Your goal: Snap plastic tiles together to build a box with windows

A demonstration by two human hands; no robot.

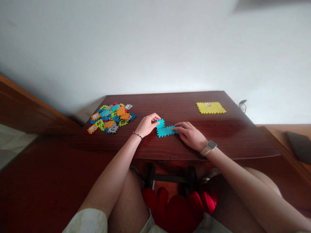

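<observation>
Near the front middle of the table lies a row of turquoise interlocking puzzle tiles with notched edges. Another turquoise puzzle tile sits against the row's upper left edge; whether it is fully locked in cannot be told. My left hand pinches this tile between thumb and fingers. At the row's right end, my right hand grips the row, fingers on top and thumb by the near edge. Its fingers cover that end.
A loose pile of mixed-colour puzzle tiles, some with window grids, lies at the table's left. Toward the back right is a joined yellow panel with a white window piece. The dark wooden table stands against a white wall.
</observation>
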